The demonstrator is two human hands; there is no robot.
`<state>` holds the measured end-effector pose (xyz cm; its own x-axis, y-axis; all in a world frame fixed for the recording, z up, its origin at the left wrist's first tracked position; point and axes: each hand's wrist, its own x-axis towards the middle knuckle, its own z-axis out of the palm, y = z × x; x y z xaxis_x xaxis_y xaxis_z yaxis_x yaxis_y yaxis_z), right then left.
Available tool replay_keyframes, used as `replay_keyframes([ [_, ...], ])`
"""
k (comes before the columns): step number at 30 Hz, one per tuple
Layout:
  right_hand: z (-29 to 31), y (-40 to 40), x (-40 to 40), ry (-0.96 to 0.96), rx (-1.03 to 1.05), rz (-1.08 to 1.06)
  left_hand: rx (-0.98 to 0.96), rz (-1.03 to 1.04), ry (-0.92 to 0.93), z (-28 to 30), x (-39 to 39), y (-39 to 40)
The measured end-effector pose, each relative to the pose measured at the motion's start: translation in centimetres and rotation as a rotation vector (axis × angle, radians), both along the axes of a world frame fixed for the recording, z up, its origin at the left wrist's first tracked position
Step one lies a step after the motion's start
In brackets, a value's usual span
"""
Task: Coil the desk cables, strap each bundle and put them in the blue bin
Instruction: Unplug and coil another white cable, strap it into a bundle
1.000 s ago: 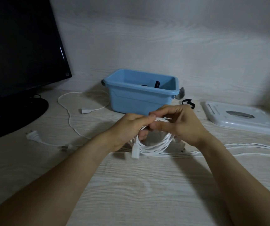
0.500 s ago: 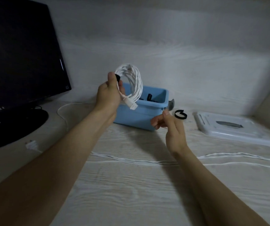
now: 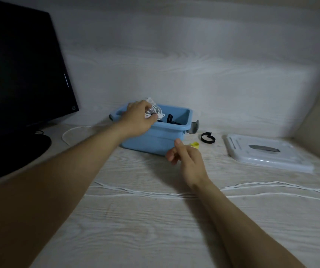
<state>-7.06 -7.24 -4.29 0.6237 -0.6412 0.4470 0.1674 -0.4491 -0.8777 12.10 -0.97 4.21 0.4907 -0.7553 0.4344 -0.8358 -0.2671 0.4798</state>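
Gripping the light, springy white coiled cable bundle over the blue plastic bin, the left hand clasps its loops together; right hand hangs loosely curled, holding nothing.

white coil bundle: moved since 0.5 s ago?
Yes. The white cable coil, gripped by the left hand, has dropped from above the blue bin to rim level, partly inside its left end.

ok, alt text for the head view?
A person's left hand lowers a coiled white cable into a blue bin on a pale wooden desk. The right hand hovers open near loose white cables.
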Motion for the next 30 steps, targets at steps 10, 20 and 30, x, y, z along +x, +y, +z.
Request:
replay_keyframes([
  [10, -0.5, 2.6, 0.3, 0.519, -0.565, 0.213, 0.116, -0.12, 0.066, -8.7, -3.7, 11.3],
  [20, -1.2, 2.3, 1.1, 0.593, -0.712, 0.117, 0.245, -0.05, 0.028, -9.4, -2.2, 13.1],
  [30, 1.9, 0.5, -1.5, 0.09, -0.334, -0.378, 0.165, 0.329, -0.042, -9.2, 1.9, 13.4],
])
